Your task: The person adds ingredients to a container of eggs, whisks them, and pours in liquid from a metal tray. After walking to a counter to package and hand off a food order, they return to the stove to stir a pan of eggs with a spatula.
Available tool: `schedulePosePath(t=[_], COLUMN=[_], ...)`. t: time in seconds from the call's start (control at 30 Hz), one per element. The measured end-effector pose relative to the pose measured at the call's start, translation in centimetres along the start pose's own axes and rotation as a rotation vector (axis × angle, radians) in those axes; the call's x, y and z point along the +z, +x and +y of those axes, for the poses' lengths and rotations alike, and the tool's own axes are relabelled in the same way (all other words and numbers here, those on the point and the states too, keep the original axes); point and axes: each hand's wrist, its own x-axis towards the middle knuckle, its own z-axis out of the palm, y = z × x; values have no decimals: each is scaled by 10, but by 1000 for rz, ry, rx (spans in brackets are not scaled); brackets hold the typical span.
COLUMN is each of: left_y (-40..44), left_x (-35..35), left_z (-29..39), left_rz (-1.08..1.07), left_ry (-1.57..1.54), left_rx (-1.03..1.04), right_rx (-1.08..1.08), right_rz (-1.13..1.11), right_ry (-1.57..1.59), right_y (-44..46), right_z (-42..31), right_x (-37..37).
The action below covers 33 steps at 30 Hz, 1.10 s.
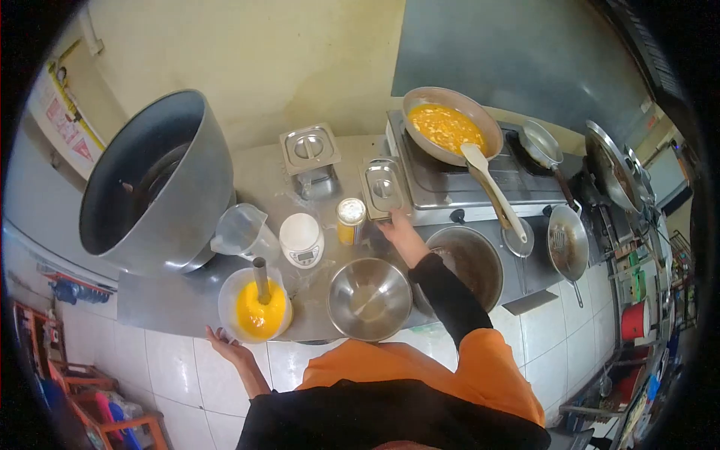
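My right hand (399, 228) reaches over the counter to the near edge of a lidded steel container (383, 187) beside the stove; its fingertips are partly hidden against it. My left hand (227, 346), fingers apart, is low at the counter's front edge, next to a plastic jug (227, 301) of yellow liquid (261, 309) with a ladle-like metal tool (261, 277) standing in it. Between my hands are a steel bowl (370, 300), a white kitchen scale (301, 240) and a yellow can with a white top (350, 221).
A pan (453, 126) of orange food with a white spatula (495, 191) sits on the stove (480, 196). A huge pot (157, 180) and clear jug (245, 230) stand left. Another lidded container (310, 154) is at the back; a large pot (480, 266) is right.
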Motion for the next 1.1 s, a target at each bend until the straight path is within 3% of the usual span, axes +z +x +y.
schedulePosePath(t=[0.13, 0.37, 0.47, 0.5, 0.57, 0.63, 0.73, 0.87, 0.93, 1.03, 1.1], left_y=[2, -1, -1, -2, -2, 3, 4, 9, 0, -8, -5], left_x=[-4, -3, -2, -4, -4, -9, -10, -12, -9, 1, 1], left_z=[-2, -2, -5, -5, -6, -12, -17, -22, -13, -5, -6], left_rz=[-22, 36, 89, 97, 107, 78, 105, 123, 111, 129, 125], left_ry=[23, 72, 50, 49, 45, 26, -13, -74, -42, -21, -18], left_rx=[32, 39, 33, 28, 19, 60, 65, 99, 93, 112, 135], right_rx=[-134, -244, -237, -244, -513, -170, -709, -929, -1047, -1062, -1087], right_rz=[-71, 64, -79, -266, -493, -117, -169, -668, -415, -327, -256], right_ry=[-9, -184, -55, -58, -499, -37, -385, -1175, -1773, -2118, -2121], right_y=[38, 79, 75, 107, 133, -23, -75, 49, 82, 109, 122], right_z=[9, -1, -9, -15, -20, -35, -23, -4, 13, 29, 39], right_x=[1, 23, 42, 24, -8, 68, 118, 206, 234, 247, 253])
